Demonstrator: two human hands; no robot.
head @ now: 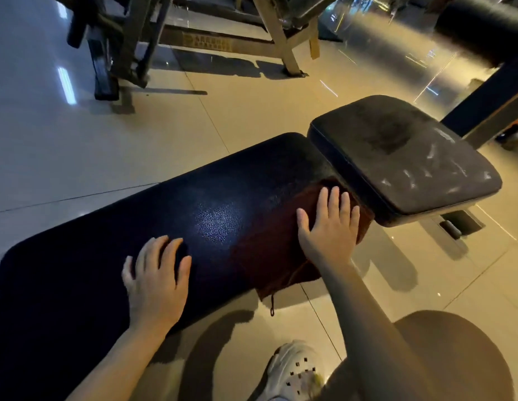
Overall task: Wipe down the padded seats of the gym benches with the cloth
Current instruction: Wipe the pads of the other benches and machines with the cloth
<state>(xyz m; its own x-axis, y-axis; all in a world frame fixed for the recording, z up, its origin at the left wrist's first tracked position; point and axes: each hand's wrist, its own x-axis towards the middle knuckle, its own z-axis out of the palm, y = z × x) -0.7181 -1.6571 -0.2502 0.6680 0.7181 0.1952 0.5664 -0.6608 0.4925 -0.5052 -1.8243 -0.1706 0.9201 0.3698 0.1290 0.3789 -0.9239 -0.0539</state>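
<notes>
A long dark padded bench back [136, 227] runs from lower left to centre, and a smaller worn seat pad [402, 157] with pale scuffs joins it at the right. A dark reddish-brown cloth [269, 250] lies spread over the long pad's right end, one corner and a loose thread hanging off the near edge. My right hand [327, 224] presses flat on the cloth, fingers straight, close to the gap between the pads. My left hand [156, 279] rests flat on the bare long pad, holding nothing.
The glossy tiled floor [107, 157] surrounds the bench. Metal frames of another machine [130, 39] stand at the back left. A black roller pad and post [483, 33] rise at the far right. My white shoe [295, 371] and knee sit below the bench's near edge.
</notes>
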